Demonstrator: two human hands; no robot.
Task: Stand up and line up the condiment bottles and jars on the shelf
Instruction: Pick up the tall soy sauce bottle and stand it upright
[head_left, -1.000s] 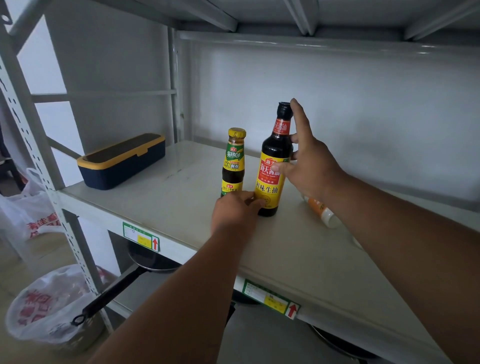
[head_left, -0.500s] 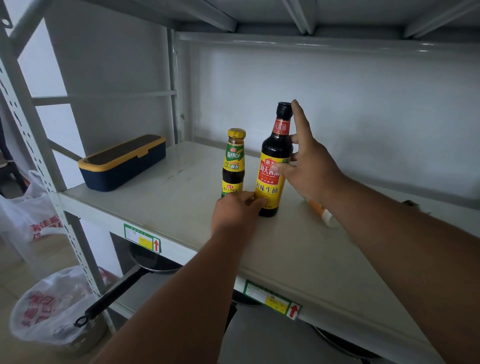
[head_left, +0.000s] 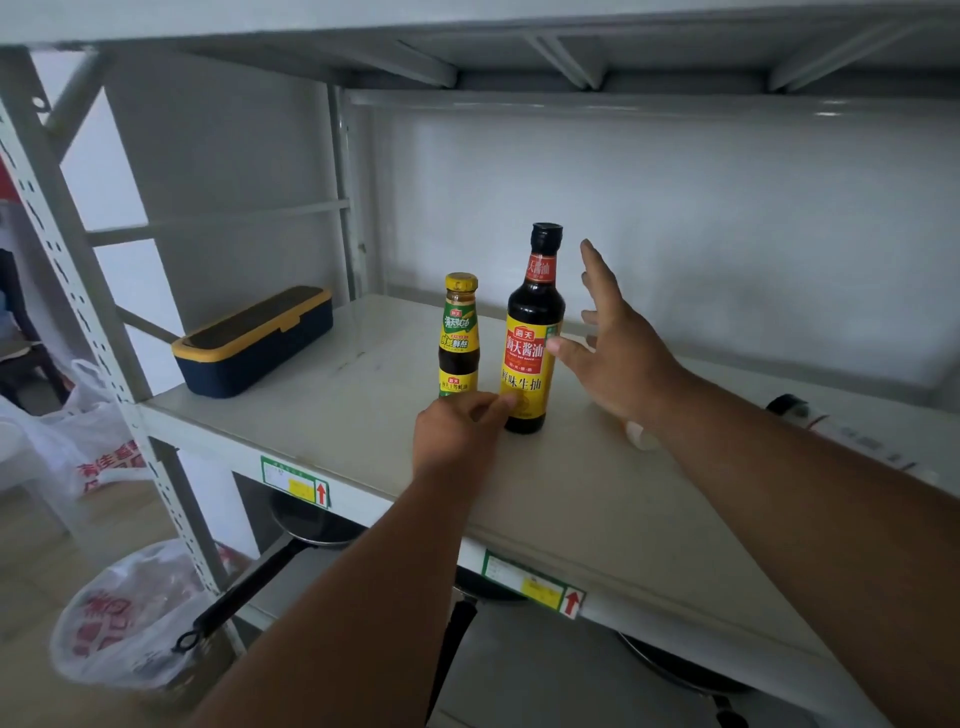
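Note:
Two bottles stand upright side by side on the white shelf (head_left: 322, 410). One is a tall dark soy sauce bottle (head_left: 530, 332) with a yellow and red label. The other, just left of it, is a shorter sauce bottle (head_left: 458, 332) with a yellow cap. My left hand (head_left: 457, 428) is curled in front of the short bottle's base, its fingertips pinching the foot of the tall bottle. My right hand (head_left: 618, 353) is spread open beside the tall bottle, only the thumb tip touching its label. A small bottle (head_left: 639, 434) lies on its side, mostly hidden behind my right wrist.
A navy box with a yellow rim (head_left: 254, 343) sits at the shelf's left end. A black-capped item (head_left: 785, 405) lies at the far right near the back wall. Frying pans (head_left: 311, 527) rest on the lower shelf. Plastic bags (head_left: 130, 613) are on the floor at left.
My right hand has let go of the tall bottle's neck and opened, drawing back to the right. My left hand stays at the bottle bases.

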